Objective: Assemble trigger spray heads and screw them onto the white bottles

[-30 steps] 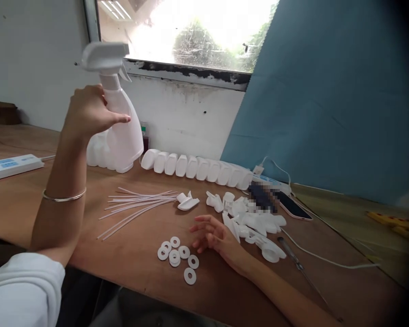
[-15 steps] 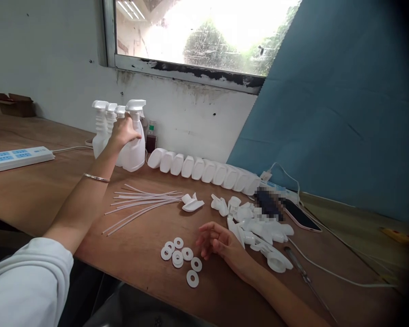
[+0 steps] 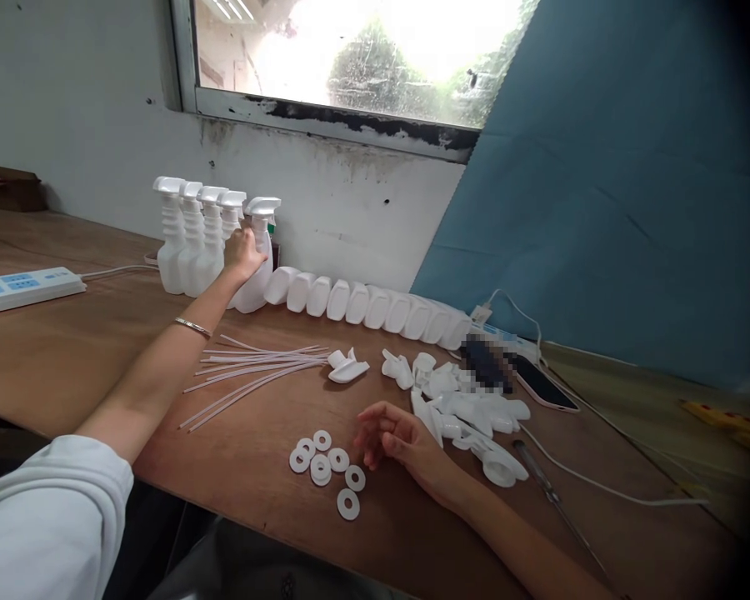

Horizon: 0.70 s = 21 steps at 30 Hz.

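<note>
My left hand (image 3: 245,252) is wrapped round a white spray bottle (image 3: 262,283) with a trigger head, at the right end of a row of similar spray bottles (image 3: 191,250). Its base is at table level and it leans slightly to the right; the hand covers part of its neck. Nearer to me, my right hand (image 3: 397,437) rests on its side with fingers loosely curled and apart, holding nothing. Several white ring washers (image 3: 321,468) lie left of it. Behind the right hand are loose white trigger sprayer heads (image 3: 475,412); a single sprayer head (image 3: 348,367) lies near thin white tubes (image 3: 256,364).
White bottles lie on their sides in a row (image 3: 356,304) along the wall. A screwdriver (image 3: 547,483), a phone (image 3: 543,383) and a white cable are on the right. A power strip (image 3: 28,287) lies at left, a cardboard box (image 3: 9,188) behind it.
My left hand and the spray bottle have shifted right, and another standing bottle now shows beside them. The view has turned slightly. My right hand stays in place.
</note>
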{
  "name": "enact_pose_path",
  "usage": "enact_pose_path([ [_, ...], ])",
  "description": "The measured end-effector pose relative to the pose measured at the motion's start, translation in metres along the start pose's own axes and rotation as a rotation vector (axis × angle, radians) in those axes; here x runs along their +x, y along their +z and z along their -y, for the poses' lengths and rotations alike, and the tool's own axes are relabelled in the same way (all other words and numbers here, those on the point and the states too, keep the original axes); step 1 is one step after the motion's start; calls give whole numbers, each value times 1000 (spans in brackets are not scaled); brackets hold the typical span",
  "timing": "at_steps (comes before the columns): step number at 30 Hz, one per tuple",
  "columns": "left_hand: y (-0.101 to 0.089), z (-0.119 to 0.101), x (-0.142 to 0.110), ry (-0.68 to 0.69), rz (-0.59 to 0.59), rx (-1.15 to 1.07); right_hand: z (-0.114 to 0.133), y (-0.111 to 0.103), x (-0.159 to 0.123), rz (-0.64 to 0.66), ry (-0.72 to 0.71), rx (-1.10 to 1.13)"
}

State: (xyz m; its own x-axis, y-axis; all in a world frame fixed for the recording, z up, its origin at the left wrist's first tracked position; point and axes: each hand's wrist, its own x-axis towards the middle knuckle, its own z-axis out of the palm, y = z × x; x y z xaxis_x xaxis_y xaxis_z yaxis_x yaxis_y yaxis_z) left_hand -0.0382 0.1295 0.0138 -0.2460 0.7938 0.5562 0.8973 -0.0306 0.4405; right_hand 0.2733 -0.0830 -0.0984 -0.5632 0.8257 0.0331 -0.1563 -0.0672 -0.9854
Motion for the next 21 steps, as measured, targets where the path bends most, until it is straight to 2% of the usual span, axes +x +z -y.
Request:
enact_pose_path([
  [6,11,2,5,-33,-66,45,0,-1,1,2,3,-9],
  [14,4,2,-5,-29,-62,111,-1,-1,0,0,3,-44],
  [18,-9,-6,-16,31,-41,153,0,1,1,-19,-4,-99],
  [21,-36,-13,-17,144,53,176,1,2,1,-42,-27,-161],
])
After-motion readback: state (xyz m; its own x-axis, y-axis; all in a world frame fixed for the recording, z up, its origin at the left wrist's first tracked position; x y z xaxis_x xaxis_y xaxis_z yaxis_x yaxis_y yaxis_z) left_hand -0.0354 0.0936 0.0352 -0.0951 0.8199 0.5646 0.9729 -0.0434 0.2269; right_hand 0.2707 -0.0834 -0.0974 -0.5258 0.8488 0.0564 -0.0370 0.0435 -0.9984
